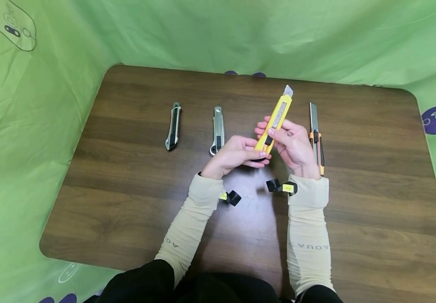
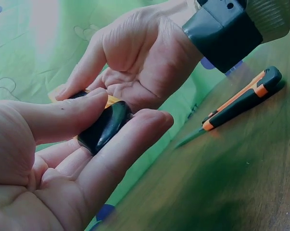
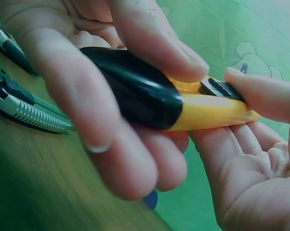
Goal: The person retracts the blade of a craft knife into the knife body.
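Observation:
Both hands hold a yellow utility knife [image 1: 277, 120] above the table, its short blade [image 1: 288, 91] out at the far end. My left hand [image 1: 236, 153] pinches the black end cap [image 2: 105, 126] between thumb and fingers. Around the middle of the body, my right hand [image 1: 291, 139] grips it with the thumb at the black slider [image 3: 222, 89]. An orange and black utility knife [image 1: 317, 141] lies just right of the right hand, partly behind the wrist. To the left of the hands lies a silver utility knife [image 1: 218, 130], its lower end close by the left hand.
Farther left, a black and grey utility knife [image 1: 173, 127] lies on the brown wooden table [image 1: 127, 202]. Green printed cloth [image 1: 210, 33] hangs around the table's back and sides. A black wrist camera [image 1: 274, 185] juts inward from the right sleeve.

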The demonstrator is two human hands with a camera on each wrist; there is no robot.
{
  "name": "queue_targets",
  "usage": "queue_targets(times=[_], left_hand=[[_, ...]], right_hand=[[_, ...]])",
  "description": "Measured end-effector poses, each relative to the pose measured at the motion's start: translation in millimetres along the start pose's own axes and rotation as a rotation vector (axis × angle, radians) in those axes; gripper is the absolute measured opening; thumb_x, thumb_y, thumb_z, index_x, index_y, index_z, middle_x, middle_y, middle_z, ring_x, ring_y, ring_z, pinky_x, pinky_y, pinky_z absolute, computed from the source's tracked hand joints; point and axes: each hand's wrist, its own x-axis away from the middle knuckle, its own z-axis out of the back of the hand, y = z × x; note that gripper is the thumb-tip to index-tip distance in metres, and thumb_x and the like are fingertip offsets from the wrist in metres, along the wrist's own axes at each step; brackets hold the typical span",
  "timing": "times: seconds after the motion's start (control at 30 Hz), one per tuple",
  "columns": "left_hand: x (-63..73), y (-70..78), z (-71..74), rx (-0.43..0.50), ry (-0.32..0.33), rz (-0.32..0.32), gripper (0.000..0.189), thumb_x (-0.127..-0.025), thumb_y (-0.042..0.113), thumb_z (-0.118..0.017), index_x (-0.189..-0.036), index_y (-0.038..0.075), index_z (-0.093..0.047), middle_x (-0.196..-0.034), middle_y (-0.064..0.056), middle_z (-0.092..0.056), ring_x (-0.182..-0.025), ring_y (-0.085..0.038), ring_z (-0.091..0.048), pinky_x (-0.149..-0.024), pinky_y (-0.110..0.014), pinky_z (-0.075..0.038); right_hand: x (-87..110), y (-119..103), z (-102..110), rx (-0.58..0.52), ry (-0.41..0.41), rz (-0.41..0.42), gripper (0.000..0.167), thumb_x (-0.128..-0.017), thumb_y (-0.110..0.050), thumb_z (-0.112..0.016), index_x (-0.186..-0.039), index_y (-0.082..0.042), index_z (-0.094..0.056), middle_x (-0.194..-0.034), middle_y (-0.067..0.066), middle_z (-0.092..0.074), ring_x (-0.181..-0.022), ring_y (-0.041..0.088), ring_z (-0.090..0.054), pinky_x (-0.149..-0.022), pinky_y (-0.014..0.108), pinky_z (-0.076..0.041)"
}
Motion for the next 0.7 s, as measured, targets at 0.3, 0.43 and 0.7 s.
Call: queue_targets(times=[0.3,0.43,0.7], left_hand=[[0.1,-0.6,-2.2,-0.014,0.008,-0.019,0.028,-0.090,-0.007,-0.060,-0.117,-0.015,-0.059,-0.106,-0.034,-0.066,-0.080,-0.019,-0.072,-0.093,-0.048,-0.054],[0.4,0.2,-3.7,-0.031,-0.007,-0.006,0.028,-0.090,-0.006,-0.061,-0.117,-0.014,-0.059,-0.106,-0.033,-0.066,-0.081,-0.018,-0.072,-0.093,-0.048,-0.054],[-0.6,0.9,-2.5,-0.006,0.053,-0.049,0.029,-0.090,-0.006,-0.060,-0.118,-0.013,-0.059,-0.108,-0.035,-0.065,-0.096,-0.038,-0.069,-0.081,-0.036,-0.061]], right_hand=[[-1.9,0.8,-1.2,0.059,0.103,-0.014,0.035,-0.093,-0.002,-0.060,-0.127,0.006,-0.052,-0.097,0.015,-0.074,-0.089,0.023,-0.073,-0.083,0.032,-0.060],[-2.5,0.9,-1.0,0.040,0.110,-0.018,0.031,-0.095,-0.007,-0.059,-0.124,0.005,-0.055,-0.094,0.016,-0.074,-0.086,0.024,-0.073,-0.084,0.032,-0.060],[-7.2,7.6,-7.8,0.097,0.175,-0.085,0.028,-0.097,-0.019,-0.059,-0.106,0.007,-0.063,-0.087,0.011,-0.075,-0.086,0.020,-0.073,-0.080,0.026,-0.061]])
